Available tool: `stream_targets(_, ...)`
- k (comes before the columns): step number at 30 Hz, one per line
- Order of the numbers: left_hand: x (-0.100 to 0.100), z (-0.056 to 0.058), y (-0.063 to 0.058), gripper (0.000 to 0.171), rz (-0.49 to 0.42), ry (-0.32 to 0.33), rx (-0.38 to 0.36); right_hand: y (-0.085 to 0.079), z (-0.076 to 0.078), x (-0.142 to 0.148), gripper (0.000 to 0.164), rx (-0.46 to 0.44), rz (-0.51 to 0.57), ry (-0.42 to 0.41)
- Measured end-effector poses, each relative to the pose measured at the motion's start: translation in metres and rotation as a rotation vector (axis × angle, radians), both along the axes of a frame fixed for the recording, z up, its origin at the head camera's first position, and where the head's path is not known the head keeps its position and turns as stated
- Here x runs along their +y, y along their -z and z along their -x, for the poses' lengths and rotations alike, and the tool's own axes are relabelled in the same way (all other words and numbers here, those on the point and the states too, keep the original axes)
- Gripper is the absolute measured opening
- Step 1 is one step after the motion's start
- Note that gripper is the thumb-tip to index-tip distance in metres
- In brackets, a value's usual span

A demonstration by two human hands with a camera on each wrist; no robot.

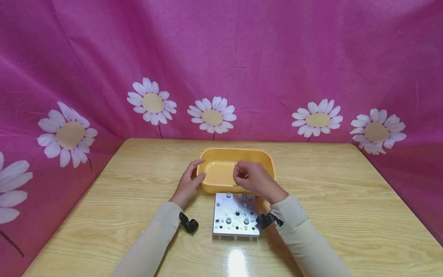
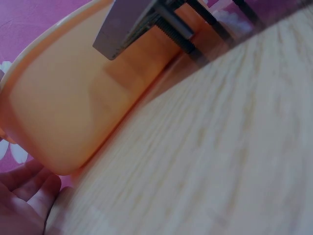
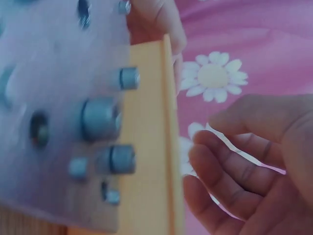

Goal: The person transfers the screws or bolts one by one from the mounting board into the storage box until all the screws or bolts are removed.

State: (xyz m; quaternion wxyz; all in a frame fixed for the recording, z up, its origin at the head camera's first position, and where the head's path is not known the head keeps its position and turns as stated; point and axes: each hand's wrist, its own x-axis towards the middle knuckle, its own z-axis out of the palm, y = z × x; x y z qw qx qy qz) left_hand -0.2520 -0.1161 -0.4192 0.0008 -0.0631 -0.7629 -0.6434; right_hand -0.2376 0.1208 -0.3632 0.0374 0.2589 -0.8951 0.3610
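Observation:
My left hand (image 1: 189, 181) holds the left end of a yellow plastic tray (image 1: 219, 189), its thumb at the near corner and fingers along the rim. In the left wrist view, curled fingers (image 2: 32, 196) lie beside the tray's outer end. Above the tray's right half is my right hand (image 1: 254, 179), fingers bent and thumb tip close to the index tip. I cannot tell whether something small is between those tips. A tiny shiny piece (image 1: 236, 164) shows beside them. Nearer me stands a metal plate (image 1: 221, 209) with holes and socket-head screws (image 3: 101, 119).
Threaded screw shanks (image 2: 174, 35) stick out beneath the plate, which sits raised on the wooden table (image 1: 155, 165). A pink curtain (image 1: 263, 69) printed with daisies hangs behind the table and along its sides. Black cameras (image 1: 188, 223) are strapped on both wrists.

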Motion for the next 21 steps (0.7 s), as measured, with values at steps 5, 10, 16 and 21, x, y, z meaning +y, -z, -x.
stream_targets(5, -0.003, 0.013, 0.017, 0.049, -0.019, 0.001, -0.014, -0.005, -0.008, -0.008, 0.013, 0.017, -0.07, -0.087)
stream_targets(10, -0.003, 0.02, 0.029, 0.047, -0.037, -0.013, 0.005, -0.008, -0.015, -0.017, 0.011, 0.047, -0.141, -0.18)
stream_targets(16, -0.002, 0.02, 0.03, 0.045, -0.04, -0.025, 0.028, -0.008, -0.024, -0.027, 0.008, 0.038, -0.196, -0.246)
stream_targets(21, -0.004, 0.019, 0.03, 0.048, -0.069, 0.009, 0.027, -0.002, -0.027, -0.033, 0.005, -0.012, -0.255, -0.291)
